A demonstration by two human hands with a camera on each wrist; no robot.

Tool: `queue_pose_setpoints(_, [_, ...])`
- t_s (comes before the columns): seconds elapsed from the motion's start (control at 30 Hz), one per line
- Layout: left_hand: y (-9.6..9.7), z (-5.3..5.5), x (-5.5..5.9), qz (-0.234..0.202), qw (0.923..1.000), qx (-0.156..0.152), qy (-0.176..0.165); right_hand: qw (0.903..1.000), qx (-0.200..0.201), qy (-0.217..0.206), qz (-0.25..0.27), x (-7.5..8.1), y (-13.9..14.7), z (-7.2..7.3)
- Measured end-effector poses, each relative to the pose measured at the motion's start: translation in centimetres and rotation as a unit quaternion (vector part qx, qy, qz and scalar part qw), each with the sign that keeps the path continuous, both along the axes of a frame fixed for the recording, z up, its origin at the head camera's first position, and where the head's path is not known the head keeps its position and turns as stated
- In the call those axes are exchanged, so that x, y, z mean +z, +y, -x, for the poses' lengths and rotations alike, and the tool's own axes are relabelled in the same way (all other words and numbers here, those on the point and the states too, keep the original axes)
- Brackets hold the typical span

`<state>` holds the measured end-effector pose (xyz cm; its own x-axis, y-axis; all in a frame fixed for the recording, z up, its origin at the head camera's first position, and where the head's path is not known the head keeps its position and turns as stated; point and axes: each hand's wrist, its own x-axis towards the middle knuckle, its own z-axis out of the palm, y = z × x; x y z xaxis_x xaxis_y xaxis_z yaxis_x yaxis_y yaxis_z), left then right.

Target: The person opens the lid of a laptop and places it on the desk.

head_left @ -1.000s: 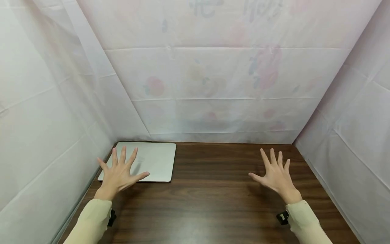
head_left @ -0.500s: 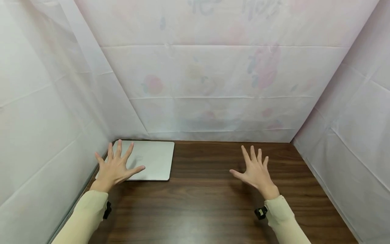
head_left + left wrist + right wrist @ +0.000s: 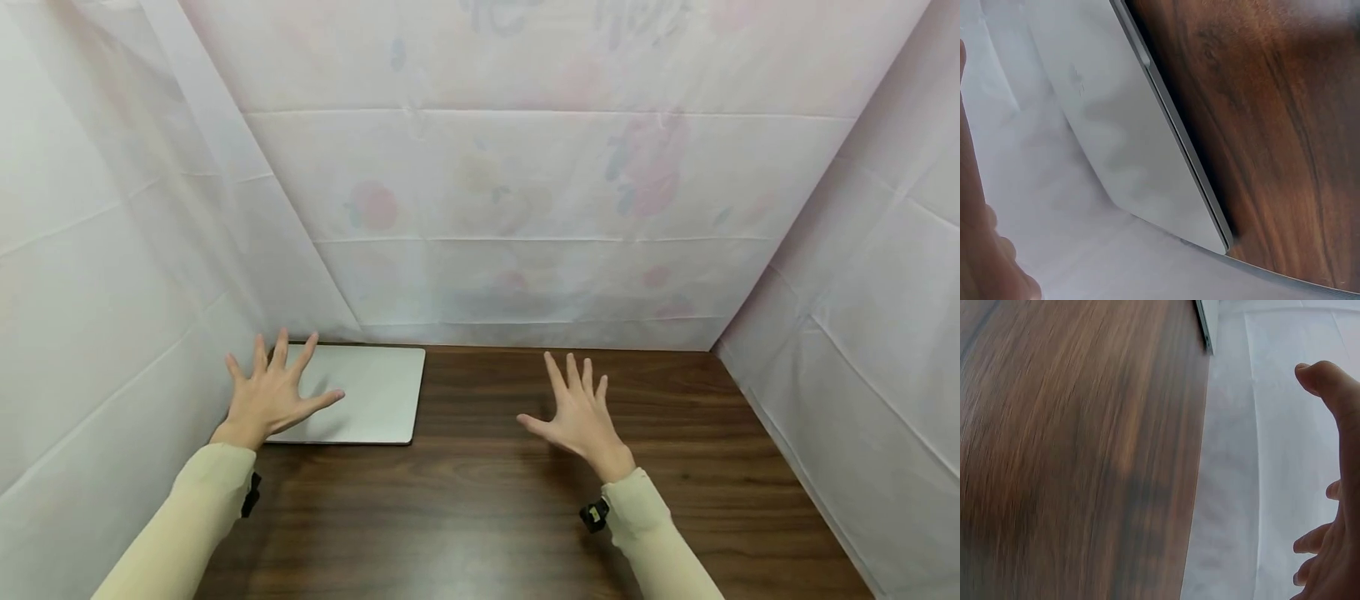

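Laptop [image 3: 375, 396], silver and closed, lies flat at the far left of your wood-grain table [image 3: 450, 508], near the printed cloth [image 3: 487, 275]; its handling looks not yet begun, since it is neither gripped nor lifted, and everything with it seems left to do. Your left hand [image 3: 266, 400] appears to hover over its left part, fingers spread and grasping nothing. Your right hand [image 3: 579, 419] hangs above the wood, well apart from it, fingers likewise splayed, holding nothing.
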<state>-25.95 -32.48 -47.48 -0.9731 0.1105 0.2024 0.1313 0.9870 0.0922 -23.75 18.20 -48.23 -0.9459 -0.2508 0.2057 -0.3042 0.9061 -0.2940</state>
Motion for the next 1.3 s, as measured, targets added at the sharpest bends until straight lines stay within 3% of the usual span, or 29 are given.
queue_pose_setpoints(0.23, [-0.1,0.9,0.4,0.004,0.9999,-0.007,0.013,0.9997,0.019,-0.014,0.001,-0.6,-2.5,0.3])
queue_pose_setpoints(0.43, [-0.1,1.3,-0.1,-0.016,0.9999,-0.003,0.002,0.9990,0.039,-0.022,-0.010,-0.7,-4.5,0.5])
queue_pose_setpoints(0.63, [-0.3,0.5,-1.4,-0.044,0.9989,0.007,-0.015,0.9982,0.052,-0.026,-0.018,-1.3,-6.3,0.0])
queue_pose_setpoints(0.87, [-0.6,-0.5,-3.1,-0.057,0.9983,0.011,0.002,0.9965,0.074,-0.027,-0.027,-1.7,-8.7,-0.8])
queue_pose_setpoints(1.3, [-2.0,-1.7,-3.6,-0.060,0.9971,0.039,-0.025,0.9945,0.095,-0.039,-0.019,-1.7,-12.3,-1.3])
